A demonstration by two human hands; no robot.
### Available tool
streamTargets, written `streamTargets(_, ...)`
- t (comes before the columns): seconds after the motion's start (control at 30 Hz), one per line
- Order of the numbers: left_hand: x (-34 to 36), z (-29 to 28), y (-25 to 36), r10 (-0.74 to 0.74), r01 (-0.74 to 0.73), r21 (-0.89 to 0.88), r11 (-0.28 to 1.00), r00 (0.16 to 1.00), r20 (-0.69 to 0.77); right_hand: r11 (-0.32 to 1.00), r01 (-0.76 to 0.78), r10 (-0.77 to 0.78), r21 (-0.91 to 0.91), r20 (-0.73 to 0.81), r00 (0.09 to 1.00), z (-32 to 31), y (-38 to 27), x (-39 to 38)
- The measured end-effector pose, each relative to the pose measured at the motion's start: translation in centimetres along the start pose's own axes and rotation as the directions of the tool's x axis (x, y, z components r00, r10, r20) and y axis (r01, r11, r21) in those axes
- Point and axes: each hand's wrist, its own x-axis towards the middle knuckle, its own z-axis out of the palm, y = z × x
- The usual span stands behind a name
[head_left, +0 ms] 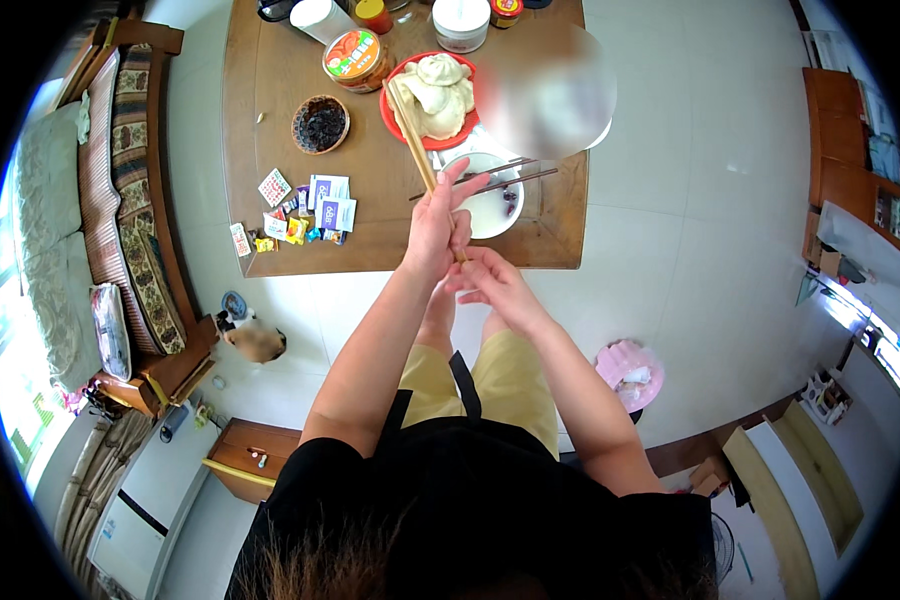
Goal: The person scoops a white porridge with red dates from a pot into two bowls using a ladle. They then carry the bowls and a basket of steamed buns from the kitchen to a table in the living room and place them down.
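Observation:
A pair of long pale wooden chopsticks (411, 137) slants up from my left hand (433, 228), which is closed around them with a finger or two stretched out. My right hand (500, 288) pinches the lower end of the same chopsticks, just below the left. The upper tips reach the edge of a red plate (390, 125) holding pale steamed buns (440, 95). Beyond my hands stands a white bowl (515, 215) of whitish liquid with a few dark bits. Dark chopsticks (535, 176) lie across its rim.
On the wooden table (260, 110) are a small bowl of dark food (320, 125), a lidded tub (357, 58), a white jar (461, 25) and several small packets (335, 213). A blurred patch hides part of the right side. A pink bin (630, 370) stands on the floor; a wooden sofa (160, 220) is left.

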Motion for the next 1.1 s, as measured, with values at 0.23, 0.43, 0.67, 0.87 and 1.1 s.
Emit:
streamTargets(0.23,-1.3,1.9,0.0,0.000,0.010,-0.104,0.995,0.996,0.091,0.957,0.061,-0.039,-0.282,0.084,0.996,-2.2,-2.0,-0.7)
streamTargets(0.43,1.4,-1.7,6.2,0.228,-0.229,-0.355,0.906,0.973,-0.045,0.909,-0.037,0.121,-0.415,0.178,0.977,-5.8,-3.2,-3.1)
streamTargets(0.67,3.8,-2.6,7.4,0.125,-0.149,-0.366,0.919,0.988,-0.088,0.874,0.041,0.037,-0.484,0.151,0.988,-7.1,-4.6,-2.6)
streamTargets(0.87,4.7,-6.6,10.7,0.344,-0.450,-0.514,0.730,0.892,-0.293,0.864,0.007,-0.078,-0.503,-0.121,0.990,-15.2,-8.9,1.9)
streamTargets(1.1,2.3,-6.4,8.0,0.267,-0.362,-0.485,0.796,0.929,-0.256,0.897,-0.068,-0.064,-0.436,-0.280,0.958,-23.2,-10.7,8.5)
